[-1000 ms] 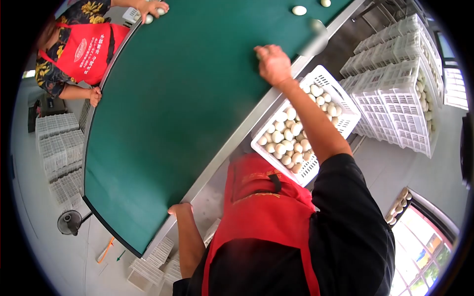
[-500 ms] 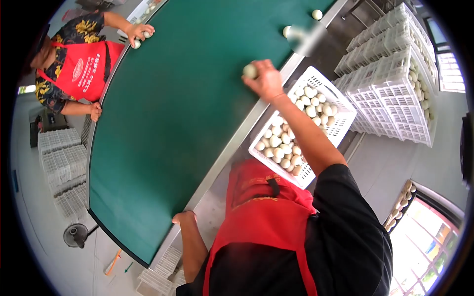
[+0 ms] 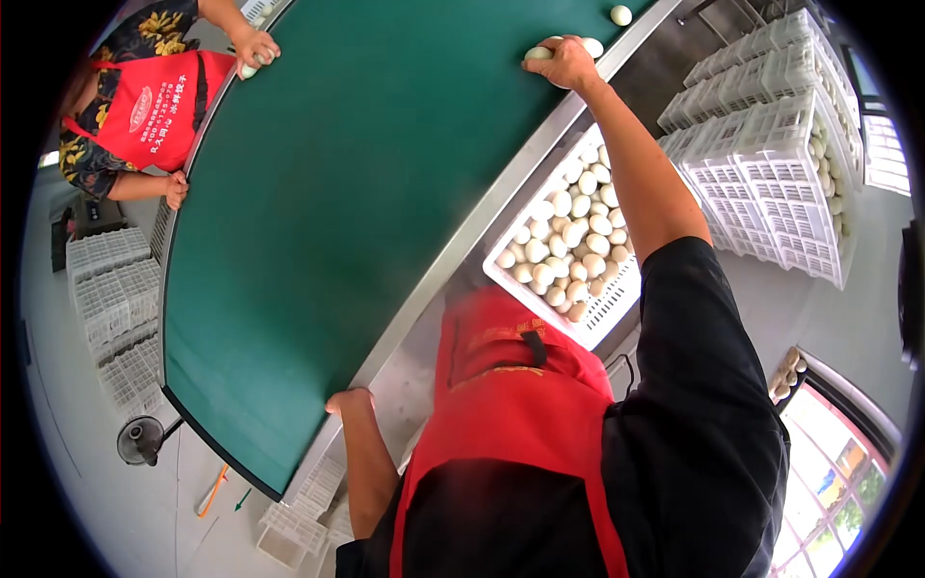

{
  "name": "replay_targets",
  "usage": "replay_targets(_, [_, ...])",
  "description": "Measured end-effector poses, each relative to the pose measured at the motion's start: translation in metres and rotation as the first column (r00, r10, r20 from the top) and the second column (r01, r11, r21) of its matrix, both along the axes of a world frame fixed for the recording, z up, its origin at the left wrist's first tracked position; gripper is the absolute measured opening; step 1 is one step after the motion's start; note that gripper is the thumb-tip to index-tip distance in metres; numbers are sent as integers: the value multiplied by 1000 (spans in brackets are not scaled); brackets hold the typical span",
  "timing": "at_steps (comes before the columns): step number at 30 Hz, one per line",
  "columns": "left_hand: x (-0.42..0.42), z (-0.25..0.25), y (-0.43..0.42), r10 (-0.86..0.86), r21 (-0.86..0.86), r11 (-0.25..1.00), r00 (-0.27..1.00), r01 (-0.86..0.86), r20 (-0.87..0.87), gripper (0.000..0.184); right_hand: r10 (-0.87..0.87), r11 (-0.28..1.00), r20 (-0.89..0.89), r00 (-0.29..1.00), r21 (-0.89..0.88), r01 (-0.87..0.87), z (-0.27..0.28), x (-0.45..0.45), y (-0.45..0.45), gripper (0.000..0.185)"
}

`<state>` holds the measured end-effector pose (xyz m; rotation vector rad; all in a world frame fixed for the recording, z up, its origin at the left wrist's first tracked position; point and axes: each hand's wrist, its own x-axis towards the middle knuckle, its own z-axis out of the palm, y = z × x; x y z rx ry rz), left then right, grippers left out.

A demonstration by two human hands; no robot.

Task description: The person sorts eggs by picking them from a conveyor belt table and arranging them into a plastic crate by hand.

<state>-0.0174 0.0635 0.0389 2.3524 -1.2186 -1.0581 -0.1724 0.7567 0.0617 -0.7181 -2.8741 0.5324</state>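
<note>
My right hand is over the far part of the green conveyor belt, close to its metal rail. Its fingers are curled round a pale egg; another egg lies against the far side of the hand, and the palm hides whatever else is there. A single egg rests farther along the belt. My left hand leans on the metal rail at the near end, fingers apart, holding nothing visible. Below my right arm, a white plastic basket holds many pale eggs.
Across the belt a co-worker in a red apron has one hand on eggs at the edge. Stacked white crates with eggs stand at right. More white crates are at left. A round metal stand is near the belt's end.
My right hand has moved away from me along the belt with its egg, reaching the eggs by the rail. My left hand stays on the rail. The co-worker's upper hand has shifted slightly.
</note>
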Motion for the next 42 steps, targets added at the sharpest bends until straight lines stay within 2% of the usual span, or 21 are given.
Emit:
replay_targets(4, [11, -46, -51, 155, -33, 987, 986, -157, -68, 62, 154, 987, -55, 987, -42, -156, 8, 28, -34, 52])
replay_targets(7, [11, -23, -30, 100, 9, 995, 982, -100, -162, 62, 262, 960, -83, 961, -82, -269, 41, 75, -88, 49])
replay_targets(9, [8, -49, -66, 150, 2, 989, 987, -150, -55, 54, 175, 943, -406, 897, -193, -271, 51, 115, -112, 47])
replay_targets(10, [7, -60, -77, 171, 0, 985, 985, -171, 0, 52, 91, 954, -432, 897, -220, -202, 48, 137, -119, 48])
replay_targets(11, [4, -41, -51, 148, -9, 989, 989, -148, 18, 51, 4, 961, -458, 889, -245, -131, 39, 158, -122, 49])
replay_targets(12, [-5, 3, 1, 122, -17, 992, 992, -122, 34, 51, -118, 911, -400, 909, -407, -61, 20, 179, -122, 50])
replay_targets(13, [-6, 7, 8, 99, -24, 995, 995, -98, 24, 50, -233, 831, -324, 917, -556, 15, -1, 198, -122, 51])
replay_targets(14, [-8, 11, 14, 75, -32, 997, 997, -75, 14, 49, -291, 801, -208, 934, -586, 119, -19, 211, -121, 52])
replay_targets(15, [1, -19, -21, 56, -41, 998, 998, -57, -21, 49, -346, 763, -88, 934, -606, 226, -37, 223, -121, 53])
replay_targets(16, [8, -46, -52, 36, -54, 998, 998, -39, -55, 48, -302, 809, 3, 953, -528, 258, -54, 232, -117, 54])
replay_targets(19, [14, -94, -106, 6, -130, 992, 999, 0, 46, 46, -247, 913, 93, 964, -311, 264, -99, 243, -109, 54])
replay_targets(20, [8, -53, -60, 100, -127, 987, 995, -98, 7, 43, -229, 909, 164, 960, -318, 271, -102, 239, -106, 54])
replay_targets(24, [1, -20, -20, 97, -94, 991, 995, -97, -11, 44, -159, 921, 289, 944, -300, 248, -113, 224, -89, 55])
replay_targets(27, [3, -51, -61, 26, -89, 996, 1000, -25, 9, 46, -167, 965, 257, 952, -155, 211, -97, 220, -75, 51])
replay_targets(29, [10, -81, -96, -11, -81, 997, 1000, 13, 24, 47, -287, 958, 2, 958, 29, 287, -106, 212, -57, 45])
replay_targets(31, [16, -90, -104, 13, -69, 998, 1000, -12, 11, 48, -316, 948, -262, 912, -133, 290, -61, 187, -52, 41])
replay_targets(33, [13, -85, -99, 74, -42, 996, 997, -75, -39, 49, -299, 952, -427, 853, -189, 240, -20, 151, -47, 46])
replay_targets(35, [6, -48, -62, 114, 10, 993, 989, -113, -99, 50, -274, 960, -418, 866, -59, 275, -1, 109, -26, 52])
replay_targets(37, [4, -22, -29, 118, 31, 993, 987, -115, -112, 52, -274, 955, -382, 883, -4, 295, 14, 70, -13, 61])
replay_targets(40, [4, -19, -28, 95, 16, 995, 992, -94, -79, 54, -256, 963, -84, 963, 66, 262, 7, 23, 6, 72])
replay_targets(42, [5, -29, -40, 100, 30, 995, 991, -97, -90, 54, -122, 991, 122, 985, 61, 115, 25, 18, -6, 76])
